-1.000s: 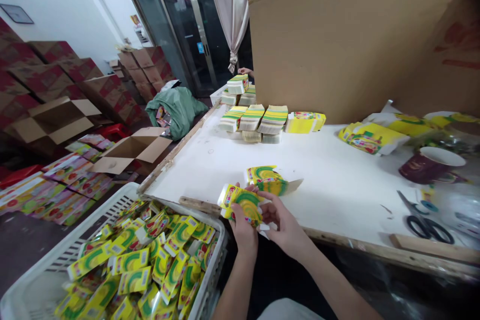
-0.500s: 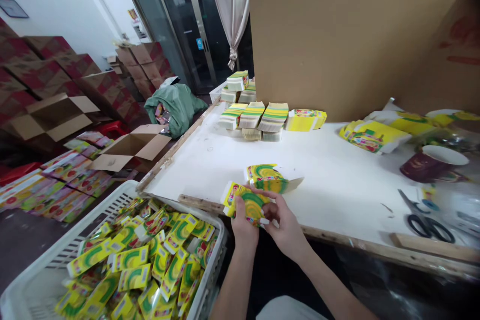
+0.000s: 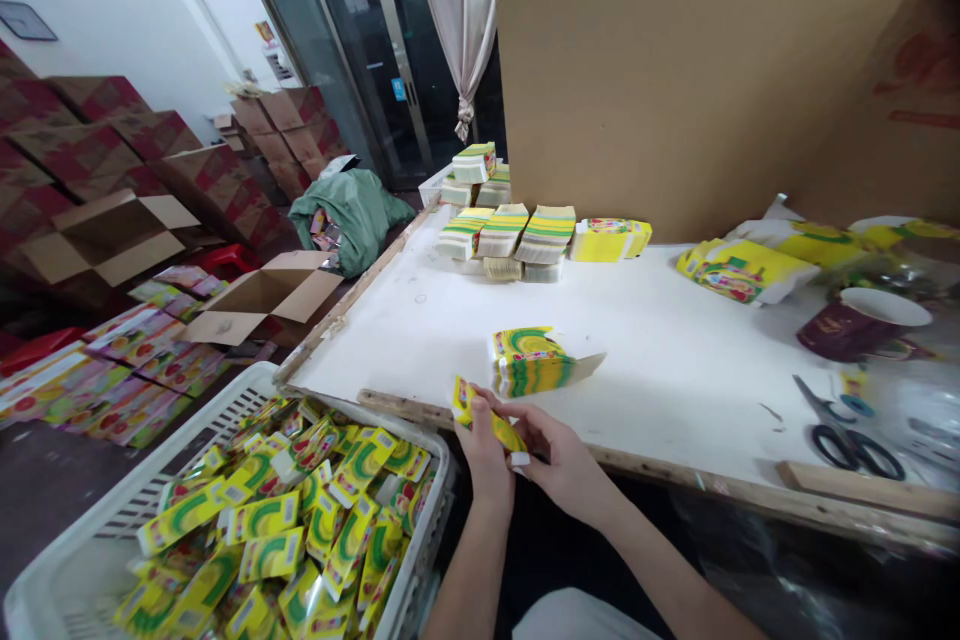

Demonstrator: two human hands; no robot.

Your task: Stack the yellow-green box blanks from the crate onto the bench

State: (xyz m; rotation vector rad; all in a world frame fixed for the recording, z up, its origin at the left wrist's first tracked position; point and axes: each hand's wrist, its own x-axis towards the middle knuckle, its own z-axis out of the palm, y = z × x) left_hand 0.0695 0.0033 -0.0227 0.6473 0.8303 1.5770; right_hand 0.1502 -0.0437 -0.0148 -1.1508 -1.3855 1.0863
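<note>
We have two hands at the near edge of the white surface (image 3: 375, 345), sharing one yellow box (image 3: 463, 402) held low between them. The grip of our left hand (image 3: 484, 450) is clamped on the box, thumb on top; the grip of our right hand (image 3: 555, 452) is closed on its right end, with one white flap showing by the thumb. Just beyond our fingers stands one stack of yellow cartons (image 3: 529, 365). Farther back we count three striped bundles (image 3: 503, 230) side by side, resting on others partly hidden, with one yellow bundle (image 3: 609, 240) just to their right. To our left is one white basket (image 3: 75, 545) with many yellow packs (image 3: 262, 518), too heaped for us to count. On the right of the surface we see one cup (image 3: 832, 328), tilted, one pair of scissors (image 3: 840, 435) with two black handles, and one strip of wood (image 3: 862, 490) along the near edge. Beyond the basket we find two open brown boxes (image 3: 300, 290) and one green sack (image 3: 371, 218). One large cardboard sheet (image 3: 637, 90) stands behind the surface.
</note>
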